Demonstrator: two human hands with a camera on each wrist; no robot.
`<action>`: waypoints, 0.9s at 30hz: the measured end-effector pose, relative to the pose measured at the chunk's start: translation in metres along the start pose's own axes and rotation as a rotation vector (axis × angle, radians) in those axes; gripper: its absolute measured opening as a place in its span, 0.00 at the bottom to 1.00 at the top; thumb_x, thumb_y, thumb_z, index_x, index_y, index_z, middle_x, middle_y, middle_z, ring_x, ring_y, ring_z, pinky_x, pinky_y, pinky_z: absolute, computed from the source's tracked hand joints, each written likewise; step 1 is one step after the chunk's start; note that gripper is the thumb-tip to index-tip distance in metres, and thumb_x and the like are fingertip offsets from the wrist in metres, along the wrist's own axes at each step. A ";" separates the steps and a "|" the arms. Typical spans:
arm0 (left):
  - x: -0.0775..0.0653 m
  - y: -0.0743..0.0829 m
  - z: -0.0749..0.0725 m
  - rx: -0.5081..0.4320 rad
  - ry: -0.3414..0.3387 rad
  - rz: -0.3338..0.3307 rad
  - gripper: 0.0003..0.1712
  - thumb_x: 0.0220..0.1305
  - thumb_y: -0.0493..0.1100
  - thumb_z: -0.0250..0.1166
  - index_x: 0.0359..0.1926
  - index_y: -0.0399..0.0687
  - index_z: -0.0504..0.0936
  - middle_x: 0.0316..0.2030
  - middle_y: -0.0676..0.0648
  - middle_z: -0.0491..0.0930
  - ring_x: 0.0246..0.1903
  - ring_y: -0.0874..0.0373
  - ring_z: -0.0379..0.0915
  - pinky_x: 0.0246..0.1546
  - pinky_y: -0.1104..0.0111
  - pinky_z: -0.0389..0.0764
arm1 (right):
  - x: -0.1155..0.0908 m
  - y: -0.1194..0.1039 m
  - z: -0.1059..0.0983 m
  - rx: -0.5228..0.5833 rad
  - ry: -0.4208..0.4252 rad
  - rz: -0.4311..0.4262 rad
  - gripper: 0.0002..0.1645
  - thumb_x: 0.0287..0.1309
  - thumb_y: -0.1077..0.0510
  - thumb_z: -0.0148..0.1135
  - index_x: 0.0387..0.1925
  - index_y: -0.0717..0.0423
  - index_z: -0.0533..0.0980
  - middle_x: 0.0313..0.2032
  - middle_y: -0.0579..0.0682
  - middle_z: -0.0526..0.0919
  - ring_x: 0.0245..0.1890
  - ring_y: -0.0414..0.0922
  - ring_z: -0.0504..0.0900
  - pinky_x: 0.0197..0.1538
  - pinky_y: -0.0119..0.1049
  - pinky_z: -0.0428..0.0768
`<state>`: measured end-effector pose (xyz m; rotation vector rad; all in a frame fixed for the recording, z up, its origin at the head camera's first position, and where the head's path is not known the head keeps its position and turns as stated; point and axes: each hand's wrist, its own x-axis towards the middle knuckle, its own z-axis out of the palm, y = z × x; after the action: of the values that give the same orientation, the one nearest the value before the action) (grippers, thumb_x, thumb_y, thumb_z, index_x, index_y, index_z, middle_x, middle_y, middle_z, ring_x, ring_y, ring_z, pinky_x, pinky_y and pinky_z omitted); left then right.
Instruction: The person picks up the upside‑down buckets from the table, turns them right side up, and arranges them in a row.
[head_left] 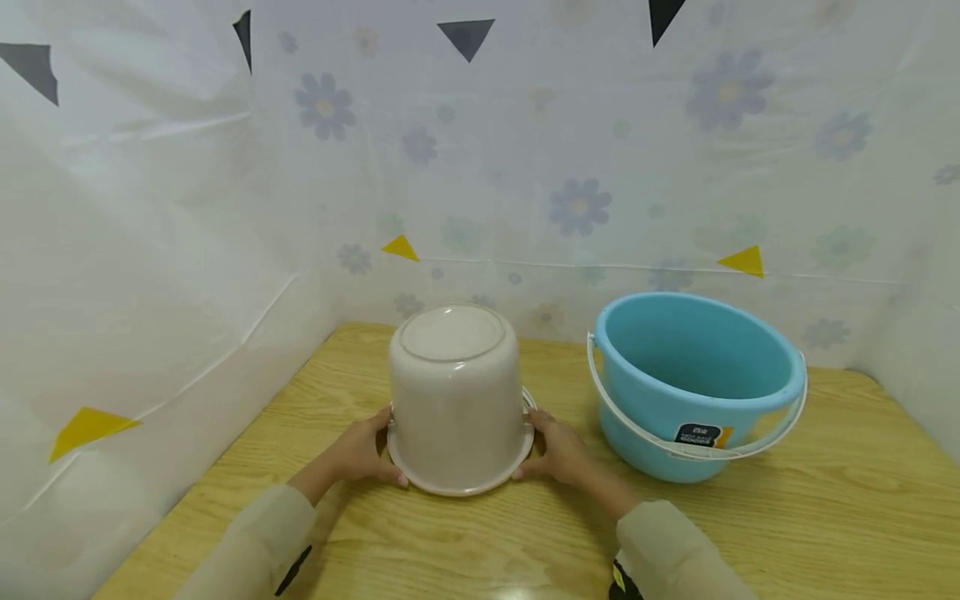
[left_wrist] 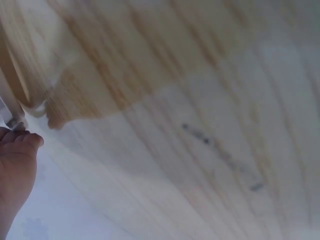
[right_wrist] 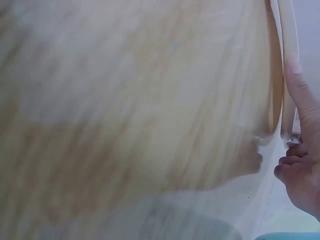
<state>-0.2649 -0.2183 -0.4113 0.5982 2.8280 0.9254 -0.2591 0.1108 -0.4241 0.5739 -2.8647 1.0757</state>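
Where writing is concerned, only one label is recorded: a small dark sticker with an orange tab [head_left: 701, 434] on the near wall of the blue bucket [head_left: 697, 392]; its white lettering is too small to be read.

Item 1, white bucket [head_left: 454, 400]: stood upside down on the wooden table [head_left: 825, 517], base uppermost, rim flat on the boards, left of centre. It is held at the rim from both sides. The left hand [head_left: 360, 454] is curled round the rim's left edge, fingertips at the near lip; in the left wrist view the fingers [left_wrist: 22, 142] are seen bunched against the rim by the handle mount. The right hand [head_left: 558, 450] is closed on the rim's right edge; in the right wrist view one finger [right_wrist: 300, 95] is laid straight along the bucket's wall while the others are curled beneath the lip. Both wrists are covered by pale sleeves [head_left: 262, 533].

Item 2, blue bucket: upright, mouth open, just to the right of the white one and apart from it. Its white bail handle [head_left: 675, 446] is dropped forward over the near side, across the sticker.

Surroundings: translucent sheeting printed with faded flowers [head_left: 579, 205] is hung behind and to the left of the table, marked with yellow triangles [head_left: 742, 261] and black triangles [head_left: 466, 37].
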 end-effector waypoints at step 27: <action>-0.011 0.011 -0.020 -0.262 0.033 0.012 0.60 0.48 0.55 0.71 0.67 0.24 0.47 0.67 0.28 0.50 0.65 0.33 0.51 0.62 0.47 0.61 | -0.006 -0.014 -0.030 0.155 0.017 0.013 0.54 0.42 0.41 0.69 0.64 0.69 0.61 0.64 0.68 0.60 0.64 0.62 0.63 0.62 0.54 0.67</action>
<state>-0.2559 -0.2256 -0.3886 0.5714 2.6686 1.2912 -0.2517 0.1216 -0.3934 0.5509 -2.7911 1.3063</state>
